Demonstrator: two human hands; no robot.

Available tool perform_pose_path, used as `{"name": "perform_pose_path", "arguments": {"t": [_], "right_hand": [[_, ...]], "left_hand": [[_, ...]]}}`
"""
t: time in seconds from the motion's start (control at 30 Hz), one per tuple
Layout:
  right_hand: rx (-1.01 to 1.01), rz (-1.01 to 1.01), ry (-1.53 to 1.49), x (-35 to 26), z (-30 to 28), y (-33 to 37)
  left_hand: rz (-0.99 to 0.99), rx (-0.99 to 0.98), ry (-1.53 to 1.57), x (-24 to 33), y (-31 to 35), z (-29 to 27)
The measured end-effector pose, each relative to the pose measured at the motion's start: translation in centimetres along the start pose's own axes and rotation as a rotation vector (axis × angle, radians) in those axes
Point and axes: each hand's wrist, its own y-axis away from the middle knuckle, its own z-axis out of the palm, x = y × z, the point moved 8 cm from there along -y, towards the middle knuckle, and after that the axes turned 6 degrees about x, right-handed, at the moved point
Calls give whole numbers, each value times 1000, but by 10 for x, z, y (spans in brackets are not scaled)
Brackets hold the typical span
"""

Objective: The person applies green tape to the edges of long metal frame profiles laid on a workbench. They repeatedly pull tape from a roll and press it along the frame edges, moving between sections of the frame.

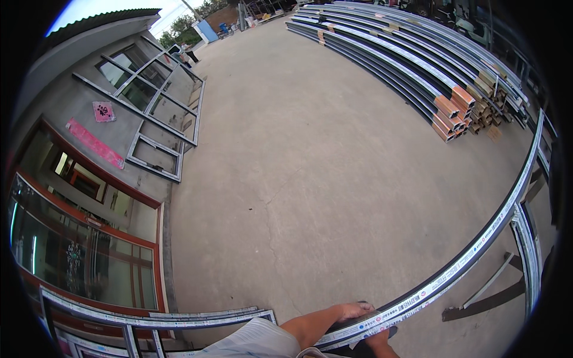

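Cracked concrete floor [322,179], long bars [382,53] — stacked

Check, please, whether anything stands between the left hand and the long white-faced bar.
Nothing visible stands between them: the left hand is right at the edge of the long bar, though its exact grip is hard to see.

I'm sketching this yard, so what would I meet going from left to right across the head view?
Red-framed glass door, distant blue panel, left hand, orange bar ends, white-labelled frame crosspiece.
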Motion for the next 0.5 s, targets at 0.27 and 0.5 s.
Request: {"name": "perform_pose_path", "arguments": {"t": [0.27, 0.5], "right_hand": [[30, 3, 42, 26, -12, 20], [657, 40, 511, -33, -139, 58]], "left_hand": [[43, 55, -125, 16, 4, 4], [67, 116, -224, 14, -1, -6]]}}
